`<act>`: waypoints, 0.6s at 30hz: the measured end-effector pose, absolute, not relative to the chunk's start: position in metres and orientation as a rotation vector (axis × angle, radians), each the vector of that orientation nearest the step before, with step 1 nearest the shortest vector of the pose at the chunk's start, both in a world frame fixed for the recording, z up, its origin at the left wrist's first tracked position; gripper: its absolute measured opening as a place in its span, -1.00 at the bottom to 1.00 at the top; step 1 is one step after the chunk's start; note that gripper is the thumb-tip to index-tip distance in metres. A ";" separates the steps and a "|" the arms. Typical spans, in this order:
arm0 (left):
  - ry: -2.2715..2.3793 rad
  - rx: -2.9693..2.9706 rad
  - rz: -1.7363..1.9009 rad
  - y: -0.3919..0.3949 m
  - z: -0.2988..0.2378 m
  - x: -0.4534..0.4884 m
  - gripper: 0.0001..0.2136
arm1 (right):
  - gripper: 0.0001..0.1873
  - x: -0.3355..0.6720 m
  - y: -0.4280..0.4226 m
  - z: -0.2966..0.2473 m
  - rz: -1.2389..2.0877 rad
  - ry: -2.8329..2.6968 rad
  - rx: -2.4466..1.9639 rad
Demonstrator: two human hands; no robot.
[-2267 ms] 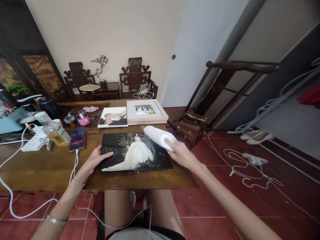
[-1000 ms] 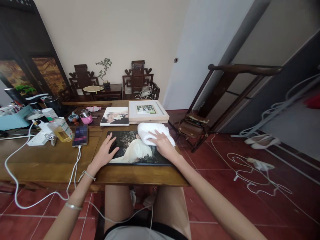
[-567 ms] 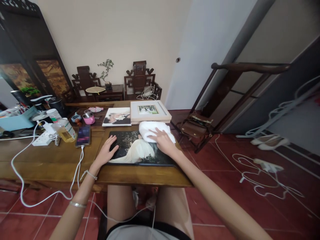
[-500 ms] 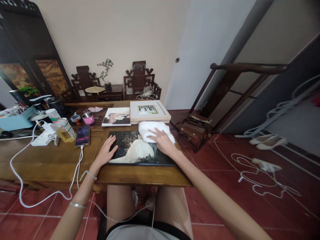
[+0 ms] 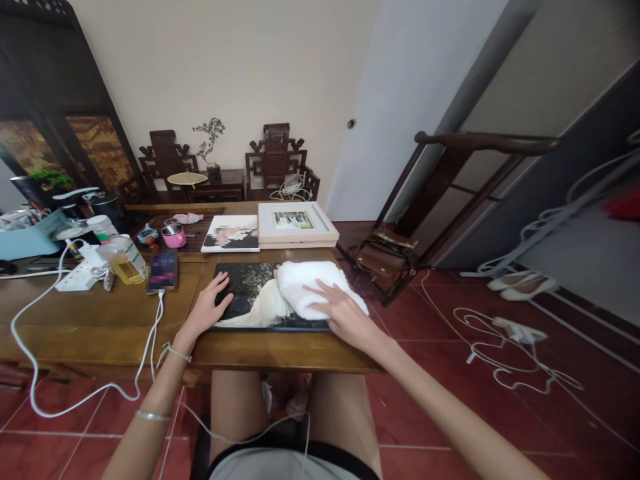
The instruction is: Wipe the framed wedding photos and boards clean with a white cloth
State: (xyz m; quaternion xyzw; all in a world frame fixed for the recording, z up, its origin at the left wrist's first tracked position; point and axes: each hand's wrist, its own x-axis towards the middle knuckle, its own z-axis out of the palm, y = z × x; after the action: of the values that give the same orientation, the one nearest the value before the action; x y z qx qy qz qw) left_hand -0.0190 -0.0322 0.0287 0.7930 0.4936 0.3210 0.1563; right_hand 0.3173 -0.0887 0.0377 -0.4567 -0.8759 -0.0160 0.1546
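Note:
A large dark photo print lies flat near the front edge of the wooden table. My left hand rests open on its left edge, fingers spread. My right hand presses flat, fingers spread, on a white towel that covers the print's right part. Behind the print lie a smaller photo print and a white picture frame.
A phone on a white cable, an oil bottle, a power strip and a pink cup sit at the table's left. A dark wooden rack stands to the right. Cables and shoes lie on the red tile floor.
My right hand has slid the white towel from the print's far right corner down toward the near right edge. My left hand has stayed on the print's left edge.

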 end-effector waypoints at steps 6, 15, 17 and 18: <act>1.410 2.283 0.895 -0.034 0.026 -0.021 -0.51 | -0.23 0.298 -0.025 0.048 -0.116 -2.485 -1.462; 1.445 2.292 0.807 -0.033 0.022 -0.021 -0.54 | -0.23 0.292 -0.096 0.039 -0.128 -2.591 -1.363; 1.471 2.284 0.778 -0.033 0.022 -0.021 -0.54 | -0.26 0.295 -0.126 0.038 -0.111 -2.632 -1.292; 1.482 2.282 0.768 -0.033 0.023 -0.021 -0.54 | -0.27 0.295 -0.136 0.039 -0.101 -2.649 -1.263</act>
State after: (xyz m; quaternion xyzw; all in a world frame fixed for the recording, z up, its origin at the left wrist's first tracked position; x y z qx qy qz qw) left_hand -0.0210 -0.0334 0.0225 0.7973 0.5176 0.2682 0.1565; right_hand 0.2950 -0.1361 0.0387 -0.4279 -0.8973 -0.0342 0.1024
